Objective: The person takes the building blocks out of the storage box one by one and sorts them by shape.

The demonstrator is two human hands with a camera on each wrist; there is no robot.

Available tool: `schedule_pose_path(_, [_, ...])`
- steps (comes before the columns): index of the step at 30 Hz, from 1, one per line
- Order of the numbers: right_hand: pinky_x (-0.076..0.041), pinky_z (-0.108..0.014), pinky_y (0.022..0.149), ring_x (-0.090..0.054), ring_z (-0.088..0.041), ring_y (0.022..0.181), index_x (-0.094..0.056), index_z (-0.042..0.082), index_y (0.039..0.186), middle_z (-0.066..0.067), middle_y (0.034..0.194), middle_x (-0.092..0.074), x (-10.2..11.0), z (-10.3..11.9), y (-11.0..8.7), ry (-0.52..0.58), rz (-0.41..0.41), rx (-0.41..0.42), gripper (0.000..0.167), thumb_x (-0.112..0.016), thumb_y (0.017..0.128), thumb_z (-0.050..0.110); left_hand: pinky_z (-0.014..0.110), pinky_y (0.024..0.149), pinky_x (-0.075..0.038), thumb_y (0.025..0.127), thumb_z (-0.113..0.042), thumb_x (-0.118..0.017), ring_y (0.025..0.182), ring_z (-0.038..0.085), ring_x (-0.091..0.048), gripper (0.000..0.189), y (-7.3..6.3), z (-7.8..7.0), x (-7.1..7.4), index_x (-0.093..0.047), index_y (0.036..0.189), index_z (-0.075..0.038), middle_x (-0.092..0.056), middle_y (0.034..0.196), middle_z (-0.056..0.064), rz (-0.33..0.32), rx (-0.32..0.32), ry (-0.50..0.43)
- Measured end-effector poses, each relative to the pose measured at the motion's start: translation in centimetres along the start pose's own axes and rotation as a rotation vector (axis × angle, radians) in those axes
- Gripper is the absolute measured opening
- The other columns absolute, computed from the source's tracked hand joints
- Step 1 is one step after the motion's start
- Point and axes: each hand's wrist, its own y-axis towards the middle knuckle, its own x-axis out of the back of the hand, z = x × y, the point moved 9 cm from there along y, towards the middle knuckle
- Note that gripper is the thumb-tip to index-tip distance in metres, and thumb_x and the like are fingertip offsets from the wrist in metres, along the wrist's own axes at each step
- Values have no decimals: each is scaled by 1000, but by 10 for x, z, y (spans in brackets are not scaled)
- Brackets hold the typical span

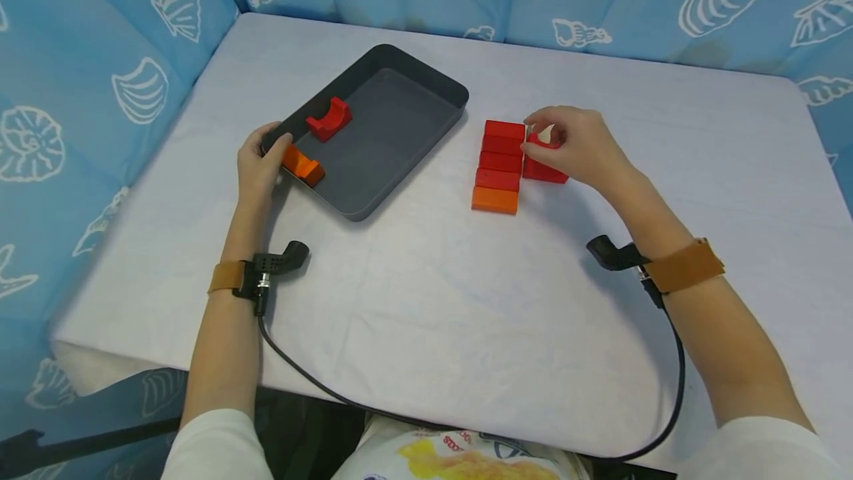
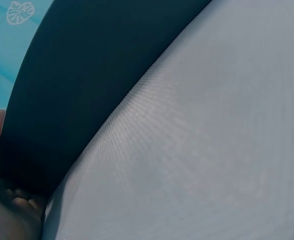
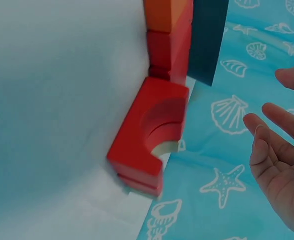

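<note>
My left hand (image 1: pixel 256 169) grips the left corner of a dark grey tray (image 1: pixel 400 128), thumb over the rim. The tray's outer wall (image 2: pixel 87 75) fills much of the left wrist view. Inside lie a red arch block (image 1: pixel 331 119) and an orange arch block (image 1: pixel 303 167), the latter near my thumb. My right hand (image 1: pixel 583 141) hovers by a red arch block (image 1: pixel 546 171) at the right of a block group. In the right wrist view, the fingers of this hand (image 3: pixel 284 165) are loosely bent, apart from the red arch block (image 3: pixel 142 125), with nothing between them.
Beside that arch stands a row of red blocks (image 1: pixel 500 161) with an orange block (image 1: pixel 494 201) at its near end. A pale piece (image 3: pixel 165 148) shows beneath the arch. White cloth covers the table (image 1: pixel 400 302); a blue shell-print curtain (image 1: pixel 620 6) hangs behind. Cables run from both wrists.
</note>
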Motion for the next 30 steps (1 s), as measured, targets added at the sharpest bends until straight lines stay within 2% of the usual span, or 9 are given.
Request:
schedule_pose_path(6, [-41, -29, 60, -48, -18, 71, -57, 4, 114, -11, 97, -59, -3, 12, 9, 18, 19, -3, 35, -62, 83, 18, 21, 84, -35, 86, -25, -57, 99, 12, -44, 42, 2, 0, 2, -52, 124, -7, -48, 123, 8, -6, -9, 4])
schedule_pose_path(11, [-42, -29, 61, -48, -19, 71, -57, 4, 115, -11, 98, -59, -9, 21, 16, 41, 38, 10, 36, -63, 82, 19, 18, 64, -37, 87, -22, -54, 83, 10, -46, 40, 2, 1, 2, -52, 124, -8, -50, 118, 7, -4, -8, 24])
schedule_pose_path(13, [-42, -30, 62, -49, -20, 72, -56, 5, 116, -11, 100, -59, -14, 23, 20, 49, 55, 2, 37, -63, 83, 20, 19, 60, -36, 87, -21, -53, 81, 10, -45, 39, 2, 1, 2, -52, 124, -8, -51, 117, 7, -4, -4, 20])
schedule_pose_path(18, [-44, -31, 67, -50, -20, 77, -57, 6, 115, -9, 100, -59, -25, 33, 32, 86, 77, 2, 37, -63, 82, 21, 17, 61, -37, 87, -20, -54, 82, 9, -45, 39, 2, 2, 3, -53, 123, -7, -51, 116, 8, -2, 1, -4])
schedule_pose_path(20, [-45, -32, 69, -51, -21, 78, -57, 6, 115, -9, 100, -59, -31, 38, 37, 99, 88, 13, 37, -64, 82, 21, 17, 55, -37, 86, -20, -55, 72, 8, -45, 38, 2, 5, 3, -53, 123, -8, -52, 111, 8, 0, 10, -13])
schedule_pose_path(24, [-44, -31, 68, -51, -20, 77, -56, 6, 116, -9, 101, -59, -44, 48, 45, 98, 122, 33, 39, -64, 82, 23, 15, 43, -31, 86, -20, -55, 51, 6, -36, 38, 1, 7, 2, -53, 123, -10, -52, 100, 6, 13, 24, -23])
schedule_pose_path(30, [-42, -29, 63, -48, -19, 72, -57, 5, 113, -8, 100, -59, -52, 62, 55, 96, 120, 91, 37, -64, 81, 21, 15, 42, -30, 86, -20, -55, 47, 5, -33, 37, 4, 4, 4, -54, 122, -10, -51, 93, 4, 11, 8, -30])
